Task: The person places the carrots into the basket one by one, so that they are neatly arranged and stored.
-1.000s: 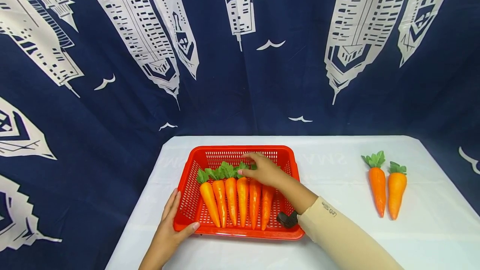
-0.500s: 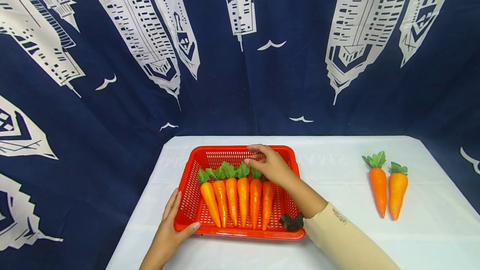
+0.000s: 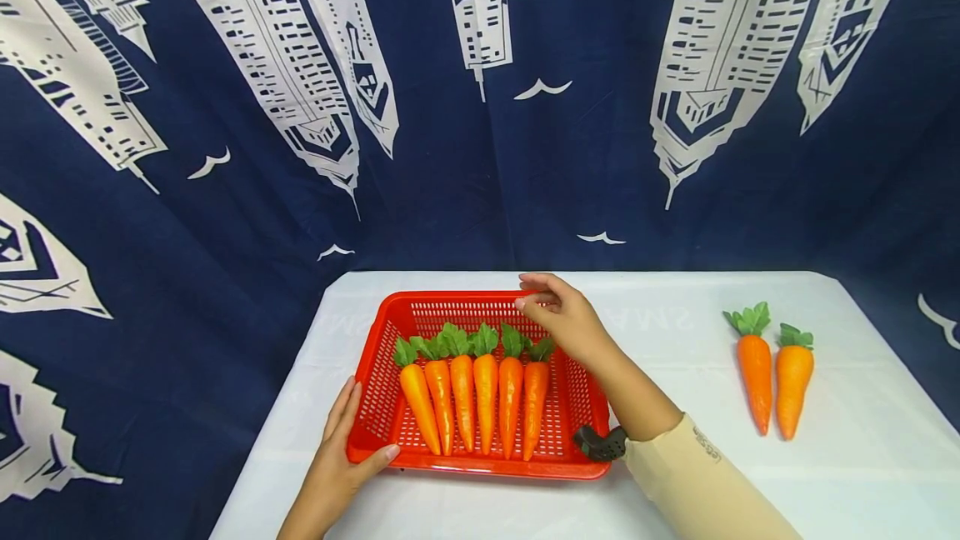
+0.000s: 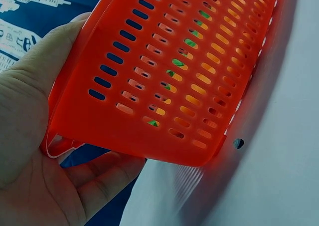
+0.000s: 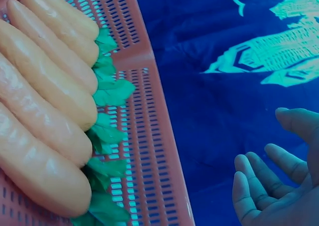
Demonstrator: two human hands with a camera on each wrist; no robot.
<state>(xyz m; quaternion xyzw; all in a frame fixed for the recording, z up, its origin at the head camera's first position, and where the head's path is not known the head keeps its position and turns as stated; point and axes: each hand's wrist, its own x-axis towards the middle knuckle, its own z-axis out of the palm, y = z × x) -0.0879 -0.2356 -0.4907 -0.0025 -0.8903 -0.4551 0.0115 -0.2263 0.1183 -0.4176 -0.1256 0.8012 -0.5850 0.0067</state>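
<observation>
A red plastic basket (image 3: 487, 467) stands on the white table, with several carrots (image 3: 486, 398) lying side by side in it, leafy green tops toward the far side. My left hand (image 3: 335, 457) holds the basket's near left corner, thumb at the front rim and fingers along the left side. In the left wrist view, that hand (image 4: 30, 131) wraps the corner of the slotted wall. My right hand (image 3: 566, 319) hovers over the basket's far right part, its fingers loosely bent and nothing between them. The right wrist view has this hand (image 5: 279, 186) apart from the carrots.
Two more carrots (image 3: 755, 382) lie on the white table (image 3: 667, 373) to the right of the basket. A dark blue cloth (image 3: 480, 207) printed with white buildings hangs behind the table. A black wrist camera (image 3: 600, 443) overlaps the basket's near right corner.
My right hand has drawn away from the carrot tops, rightward and toward the far rim, uncovering the leaves of the rightmost carrots. The left hand and basket stay in place.
</observation>
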